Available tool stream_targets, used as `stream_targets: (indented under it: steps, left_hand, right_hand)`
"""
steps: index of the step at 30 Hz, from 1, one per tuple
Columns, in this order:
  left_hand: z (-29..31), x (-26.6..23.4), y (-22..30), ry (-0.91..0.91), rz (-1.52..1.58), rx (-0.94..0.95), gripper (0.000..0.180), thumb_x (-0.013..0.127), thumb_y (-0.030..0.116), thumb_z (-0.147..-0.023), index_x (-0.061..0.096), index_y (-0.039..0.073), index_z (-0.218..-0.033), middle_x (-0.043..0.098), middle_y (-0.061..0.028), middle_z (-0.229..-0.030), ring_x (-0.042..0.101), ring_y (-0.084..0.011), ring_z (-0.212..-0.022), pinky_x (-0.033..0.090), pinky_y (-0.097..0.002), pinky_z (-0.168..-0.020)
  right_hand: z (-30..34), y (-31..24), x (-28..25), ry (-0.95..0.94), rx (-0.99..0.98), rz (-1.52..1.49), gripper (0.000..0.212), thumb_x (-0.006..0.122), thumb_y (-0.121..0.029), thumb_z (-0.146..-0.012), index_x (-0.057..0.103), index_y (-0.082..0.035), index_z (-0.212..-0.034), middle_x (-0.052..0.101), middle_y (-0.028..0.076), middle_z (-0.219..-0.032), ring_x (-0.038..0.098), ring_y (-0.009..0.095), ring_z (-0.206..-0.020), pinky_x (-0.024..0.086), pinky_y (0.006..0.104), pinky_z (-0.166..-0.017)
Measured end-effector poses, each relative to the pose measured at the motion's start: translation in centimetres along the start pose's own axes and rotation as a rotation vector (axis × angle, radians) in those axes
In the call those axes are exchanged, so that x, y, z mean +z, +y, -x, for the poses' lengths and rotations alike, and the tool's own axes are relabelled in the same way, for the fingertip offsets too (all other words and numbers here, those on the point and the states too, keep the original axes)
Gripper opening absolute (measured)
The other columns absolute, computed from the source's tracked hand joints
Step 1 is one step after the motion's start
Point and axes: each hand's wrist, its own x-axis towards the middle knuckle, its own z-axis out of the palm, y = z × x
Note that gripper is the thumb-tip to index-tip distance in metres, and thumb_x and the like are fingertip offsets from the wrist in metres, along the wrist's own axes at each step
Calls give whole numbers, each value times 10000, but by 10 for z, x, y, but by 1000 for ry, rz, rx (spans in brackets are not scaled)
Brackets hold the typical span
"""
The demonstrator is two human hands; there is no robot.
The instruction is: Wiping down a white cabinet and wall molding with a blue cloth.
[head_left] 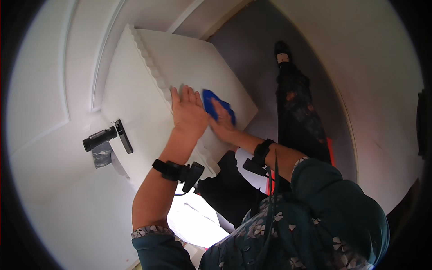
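Note:
A white panel [193, 58] with a scalloped trim [150, 67] along its left edge lies beneath both my hands. My left hand [189, 112] rests flat on it by the scalloped trim, fingers stretched out and holding nothing. Just to its right, my right hand [220, 125] presses a blue cloth [209, 96] against the panel. The fingers lie over the cloth and hide part of it; that hand is slightly blurred. Black devices [173, 171] are strapped on both my wrists.
At left, a black bar-shaped fitting [124, 136] and a black cylinder [100, 138] stick out by a white surface. My leg in dark trousers [294, 103] stretches over the grey floor [252, 40] at right, with something red [331, 150] beside it. White walls curve around.

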Motion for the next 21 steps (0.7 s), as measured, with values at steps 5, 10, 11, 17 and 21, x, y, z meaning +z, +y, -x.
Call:
stream_targets:
  steps: [5, 10, 11, 17, 21]
  left_hand:
    - [-11, -4, -5, -76, -25, -43, 592, 339, 329, -982, 346, 15, -1484, 355, -149, -1538, 241, -277, -1464, 53, -544, -1174]
    - [-12, -6, 12, -172, -67, 18, 591, 337, 322, -983, 320, 43, -1504, 334, -150, -1548, 240, -279, -1465, 92, -567, -1161]
    - [-11, -6, 13, -213, 26, 74, 586, 343, 316, -983, 322, 50, -1504, 331, -149, -1549, 242, -279, -1464, 111, -576, -1154]
    - [-26, -5, -17, -25, 142, -94, 560, 384, 330, -975, 377, 80, -1475, 349, -141, -1537, 268, -278, -1451, 190, -539, -1148]
    - [-38, -16, -6, -89, 46, -66, 545, 357, 375, -999, 398, 96, -1464, 347, -128, -1539, 256, -273, -1453, 200, -517, -1151]
  right_hand:
    - [-14, -21, -15, -100, -321, -4, 765, 452, -445, -969, 104, -82, -1545, 177, 181, -1585, 143, 345, -1476, 122, 523, -1171]
    - [-23, 26, -22, -45, 470, 108, 754, 416, -468, -974, 109, -83, -1544, 153, 156, -1598, 123, 317, -1486, 111, 535, -1169]
    - [-17, 19, -18, -50, 470, 104, 754, 416, -468, -974, 109, -83, -1544, 153, 156, -1598, 123, 317, -1486, 111, 535, -1169]
    - [-32, -42, -9, -202, -394, -2, 742, 465, -427, -950, 178, -78, -1537, 151, 157, -1600, 94, 313, -1493, 101, 522, -1174]
    - [-69, 6, -37, -155, -43, 45, 794, 404, -525, -953, 112, -93, -1552, 116, 155, -1611, 78, 321, -1493, 94, 512, -1180]
